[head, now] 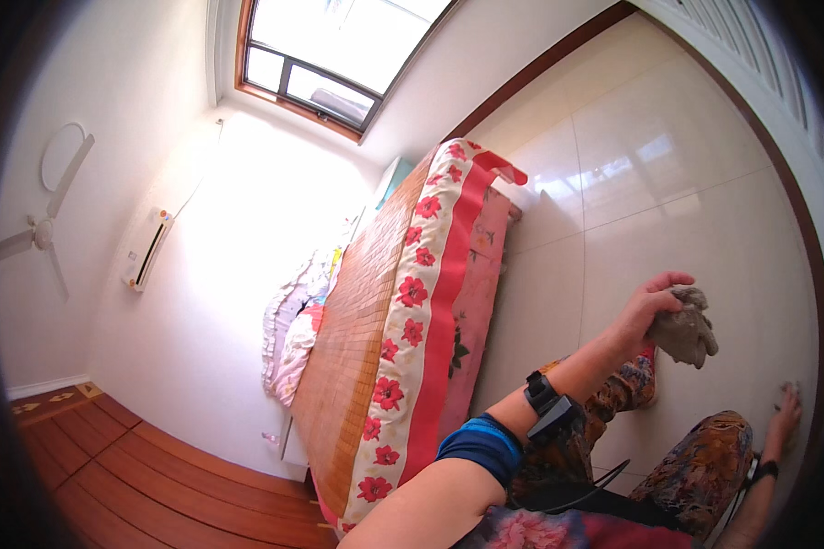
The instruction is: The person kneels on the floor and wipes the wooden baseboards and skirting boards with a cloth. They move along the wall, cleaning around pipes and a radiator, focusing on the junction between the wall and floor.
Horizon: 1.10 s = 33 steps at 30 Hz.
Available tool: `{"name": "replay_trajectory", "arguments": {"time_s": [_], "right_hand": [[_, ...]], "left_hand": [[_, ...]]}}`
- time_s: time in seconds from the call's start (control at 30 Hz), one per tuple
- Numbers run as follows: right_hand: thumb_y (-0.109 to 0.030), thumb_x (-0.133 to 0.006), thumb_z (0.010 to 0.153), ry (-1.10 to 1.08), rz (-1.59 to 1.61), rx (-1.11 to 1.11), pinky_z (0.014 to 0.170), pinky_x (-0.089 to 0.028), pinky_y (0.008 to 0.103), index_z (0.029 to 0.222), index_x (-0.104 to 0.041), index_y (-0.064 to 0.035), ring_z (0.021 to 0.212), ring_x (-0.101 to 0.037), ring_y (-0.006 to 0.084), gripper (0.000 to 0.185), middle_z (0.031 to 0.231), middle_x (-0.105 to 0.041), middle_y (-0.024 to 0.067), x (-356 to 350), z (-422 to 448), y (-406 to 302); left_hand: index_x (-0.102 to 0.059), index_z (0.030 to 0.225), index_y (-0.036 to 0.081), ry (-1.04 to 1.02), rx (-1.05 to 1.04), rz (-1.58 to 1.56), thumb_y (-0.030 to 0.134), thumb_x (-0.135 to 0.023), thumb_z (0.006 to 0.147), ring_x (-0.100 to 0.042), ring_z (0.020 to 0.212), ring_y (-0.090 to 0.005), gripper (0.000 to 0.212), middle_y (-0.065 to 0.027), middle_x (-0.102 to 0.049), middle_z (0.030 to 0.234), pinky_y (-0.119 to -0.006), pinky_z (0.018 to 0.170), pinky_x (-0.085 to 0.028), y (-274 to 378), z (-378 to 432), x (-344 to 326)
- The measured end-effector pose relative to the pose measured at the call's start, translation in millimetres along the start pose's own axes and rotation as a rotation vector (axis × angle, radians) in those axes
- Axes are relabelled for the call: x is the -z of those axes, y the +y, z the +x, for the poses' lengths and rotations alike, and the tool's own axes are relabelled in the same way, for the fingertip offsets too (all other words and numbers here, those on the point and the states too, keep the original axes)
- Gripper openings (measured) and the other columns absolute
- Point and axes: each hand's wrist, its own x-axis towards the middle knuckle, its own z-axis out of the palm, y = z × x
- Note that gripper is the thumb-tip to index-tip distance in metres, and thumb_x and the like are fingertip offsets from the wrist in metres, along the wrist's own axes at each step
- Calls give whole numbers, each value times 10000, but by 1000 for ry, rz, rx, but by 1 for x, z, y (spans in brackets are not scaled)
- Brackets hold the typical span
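Observation:
My left hand (649, 309) is raised over the tiled floor, its fingers closed around a crumpled grey cloth (687, 329). The cloth has finger-like lobes and may be a knitted glove. Beyond my right knee, near the picture's right rim, my right hand (786, 418) is low by the floor, close to the dark brown skirting (807, 274). Something small and greyish shows at its fingertips, but blur and distance hide whether it is held. My legs in patterned trousers (700, 460) are bent between the two arms.
A bed with a woven mat (357, 329) and a red-flowered sheet (412, 329) stands at my left. Glossy floor tiles (632, 226) reach the wall below the window (316, 75). A white slatted panel (755, 48) borders the right. A black cable (601, 484) crosses my lap.

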Motion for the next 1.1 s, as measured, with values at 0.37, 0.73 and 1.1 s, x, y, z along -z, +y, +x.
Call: {"name": "replay_trajectory", "arguments": {"time_s": [0.37,0.73,1.1], "right_hand": [[-4,-502,785,-343,-7,176,1051,-284,455,1244,-506,-88,1275,-354,318,468,1325,-451,142,59,-165,149],[-185,-520,824,380,93,-1067,865,-430,456,1085,-604,-64,1053,-520,403,300,1143,-563,227,213,-278,316],[-247,-436,858,327,127,-1141,872,-433,472,1076,-567,11,1068,-492,397,362,1213,-477,224,236,11,193]], "left_hand": [[-628,937,44,253,-228,219,277,-525,882,-589,817,-177,262,-77,-613,882,-338,717,-504,-4,-21,46],[-389,1324,-18,66,-20,-154,111,-482,819,-493,1152,-385,529,-218,-510,1237,-573,992,-371,97,11,-97],[-376,1343,-6,286,-39,-77,117,-479,822,-539,1105,-354,545,-207,-538,1203,-516,914,-459,71,60,-116]]}}
